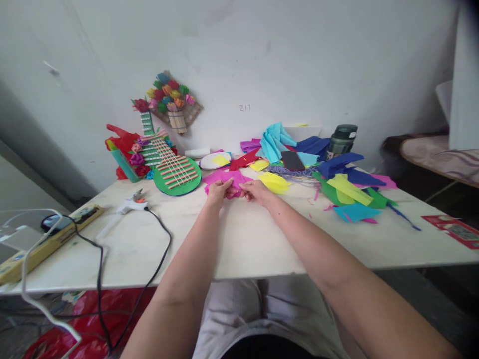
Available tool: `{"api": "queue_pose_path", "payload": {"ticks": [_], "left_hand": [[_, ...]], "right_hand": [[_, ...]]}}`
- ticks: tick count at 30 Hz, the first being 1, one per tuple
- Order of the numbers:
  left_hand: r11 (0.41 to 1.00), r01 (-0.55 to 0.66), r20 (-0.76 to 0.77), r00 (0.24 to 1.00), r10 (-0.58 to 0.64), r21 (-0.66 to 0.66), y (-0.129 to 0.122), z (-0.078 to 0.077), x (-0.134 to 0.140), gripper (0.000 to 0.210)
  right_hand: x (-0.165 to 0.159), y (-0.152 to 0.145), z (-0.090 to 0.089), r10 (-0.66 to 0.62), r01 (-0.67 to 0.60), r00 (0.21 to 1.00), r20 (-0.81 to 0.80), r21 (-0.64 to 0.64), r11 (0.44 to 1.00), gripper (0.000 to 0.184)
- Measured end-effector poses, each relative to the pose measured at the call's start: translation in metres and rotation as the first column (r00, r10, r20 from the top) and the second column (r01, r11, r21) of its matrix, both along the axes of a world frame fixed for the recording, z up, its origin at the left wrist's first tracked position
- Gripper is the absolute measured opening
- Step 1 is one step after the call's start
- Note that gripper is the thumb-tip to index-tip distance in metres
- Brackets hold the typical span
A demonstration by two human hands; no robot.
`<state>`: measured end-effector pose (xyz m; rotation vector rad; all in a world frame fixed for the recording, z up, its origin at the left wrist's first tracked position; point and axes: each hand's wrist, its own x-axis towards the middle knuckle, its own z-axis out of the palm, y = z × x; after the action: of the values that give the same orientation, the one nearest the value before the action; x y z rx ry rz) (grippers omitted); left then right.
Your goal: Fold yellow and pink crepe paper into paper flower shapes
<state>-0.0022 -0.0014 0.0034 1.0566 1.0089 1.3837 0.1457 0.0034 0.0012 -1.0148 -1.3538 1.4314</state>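
Both hands meet at a sheet of magenta crepe paper (232, 177) over the middle of the table. My left hand (220, 191) pinches its near edge with thumb and fingers. Just to the right, my right hand (256, 192) has its fingers closed on the same paper. The paper spreads out beyond the fingertips, somewhat crumpled. Close by on the right lie yellow paper pieces (275, 182). To the left of the hands rests a green guitar-shaped craft (176, 175) with sticks and strings across it.
A glue gun (130, 205) with its black cord lies at left, near a yellow power strip (48, 247). Colored paper scraps (348, 189) and a dark flask (341, 139) occupy the right. A green bottle (123, 162) stands beside paper roses. A flower craft (174, 102) is at the wall.
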Motion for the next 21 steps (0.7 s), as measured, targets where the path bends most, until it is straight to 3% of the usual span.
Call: {"api": "queue_pose_path", "payload": {"ticks": [5,12,17,21], "left_hand": [[0.999,0.035,0.077,0.997,-0.031,-0.041,0.001,0.000,0.000,0.020],[0.997,0.028,0.123,0.992,-0.019,-0.071,0.000,0.005,-0.001,0.011],[0.996,0.035,0.129,0.991,-0.025,-0.080,0.001,0.003,-0.001,0.010],[0.996,0.048,0.145,0.989,-0.036,-0.075,0.002,0.002,-0.001,0.009]], "right_hand": [[0.000,0.000,0.000,0.001,-0.002,0.999,0.037,0.025,1.000,0.023],[0.011,0.006,0.000,0.075,-0.084,0.995,-0.068,-0.129,0.988,0.042],[0.013,0.007,-0.001,0.086,-0.085,0.996,0.002,-0.042,0.995,0.028],[0.010,0.006,-0.003,0.014,-0.016,0.998,0.055,0.039,0.999,0.017]]}}
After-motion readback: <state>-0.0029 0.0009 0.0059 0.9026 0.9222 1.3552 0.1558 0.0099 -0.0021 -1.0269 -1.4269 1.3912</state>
